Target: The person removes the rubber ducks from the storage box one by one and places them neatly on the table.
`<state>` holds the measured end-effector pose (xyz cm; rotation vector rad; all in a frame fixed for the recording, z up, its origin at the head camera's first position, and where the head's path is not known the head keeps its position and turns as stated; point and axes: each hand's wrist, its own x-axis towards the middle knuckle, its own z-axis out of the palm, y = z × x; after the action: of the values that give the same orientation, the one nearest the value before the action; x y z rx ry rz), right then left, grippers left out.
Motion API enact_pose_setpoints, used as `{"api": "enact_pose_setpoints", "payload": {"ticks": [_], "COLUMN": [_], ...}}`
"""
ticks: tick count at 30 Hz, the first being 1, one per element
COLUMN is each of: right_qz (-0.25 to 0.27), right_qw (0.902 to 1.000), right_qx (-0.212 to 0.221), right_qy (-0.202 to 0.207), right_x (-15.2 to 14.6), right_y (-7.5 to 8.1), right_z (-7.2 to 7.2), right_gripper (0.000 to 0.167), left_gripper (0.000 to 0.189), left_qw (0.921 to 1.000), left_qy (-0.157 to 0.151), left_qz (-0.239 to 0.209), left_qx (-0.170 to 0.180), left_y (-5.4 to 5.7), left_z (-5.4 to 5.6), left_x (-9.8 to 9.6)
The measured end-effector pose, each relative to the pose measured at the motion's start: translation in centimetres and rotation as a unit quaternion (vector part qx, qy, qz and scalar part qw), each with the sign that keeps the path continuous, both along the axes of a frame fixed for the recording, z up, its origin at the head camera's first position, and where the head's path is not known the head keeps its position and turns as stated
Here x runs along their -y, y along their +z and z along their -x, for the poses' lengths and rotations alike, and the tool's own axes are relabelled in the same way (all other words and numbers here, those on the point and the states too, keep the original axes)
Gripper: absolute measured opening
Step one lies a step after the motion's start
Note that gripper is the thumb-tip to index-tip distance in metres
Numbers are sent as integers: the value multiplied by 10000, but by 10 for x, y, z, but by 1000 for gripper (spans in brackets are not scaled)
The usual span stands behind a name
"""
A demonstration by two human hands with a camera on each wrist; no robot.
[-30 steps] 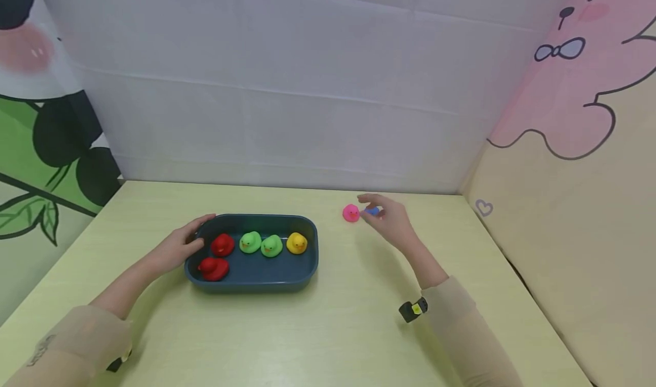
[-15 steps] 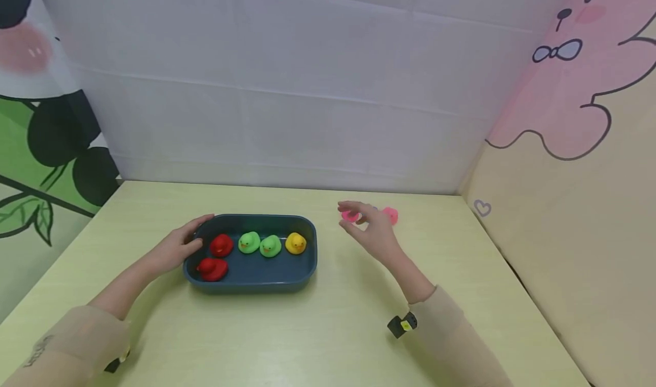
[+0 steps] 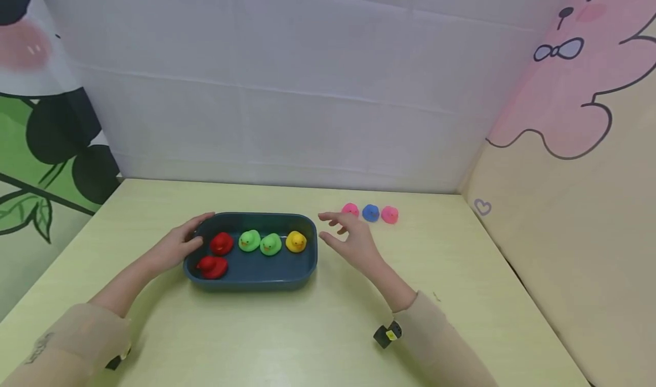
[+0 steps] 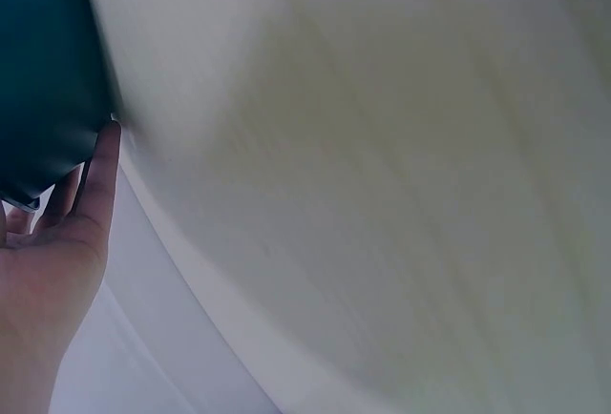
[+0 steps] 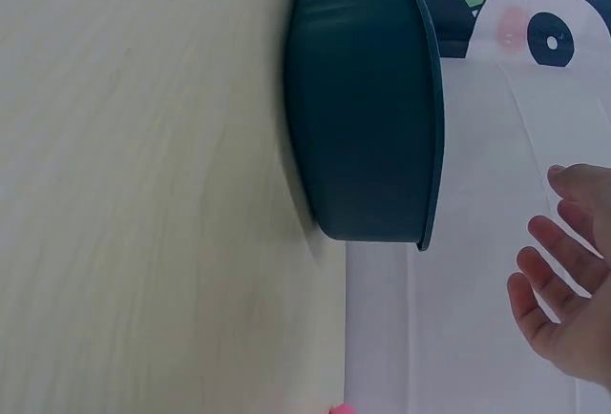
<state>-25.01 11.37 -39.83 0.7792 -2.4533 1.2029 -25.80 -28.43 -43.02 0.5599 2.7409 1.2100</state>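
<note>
Ducks in tray, head view only; left hand round rim; right hand half-spread (empty)

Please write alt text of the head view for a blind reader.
A person's left hand holds the left end of a dark blue tray containing two red toy ducks, two green ducks and one yellow duck. The right hand, its grip empty, hovers right of the tray; behind it, two pink ducks flank a blue duck on the table.
</note>
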Motion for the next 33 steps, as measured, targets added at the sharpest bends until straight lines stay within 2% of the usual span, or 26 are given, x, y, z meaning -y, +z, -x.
{"api": "enact_pose_setpoints", "payload": {"ticks": [13, 25, 33], "right_qz": [-653, -1474, -1979], "right_qw": [9973, 9872, 9791], "right_qx": [279, 468, 441], "right_qy": [-206, -387, -151], "right_x": [18, 30, 37], "right_y": [-9, -19, -20], "right_z": [8, 25, 32], "right_gripper": [35, 32, 31], "left_gripper": [59, 59, 59], "left_qw": [10000, 10000, 10000], "left_qy": [29, 42, 54], "left_qz": [-8, 5, -35], "left_qx": [-42, -23, 8], "left_y": [4, 2, 0], "left_z": [2, 3, 1], "left_x": [-3, -2, -1]}}
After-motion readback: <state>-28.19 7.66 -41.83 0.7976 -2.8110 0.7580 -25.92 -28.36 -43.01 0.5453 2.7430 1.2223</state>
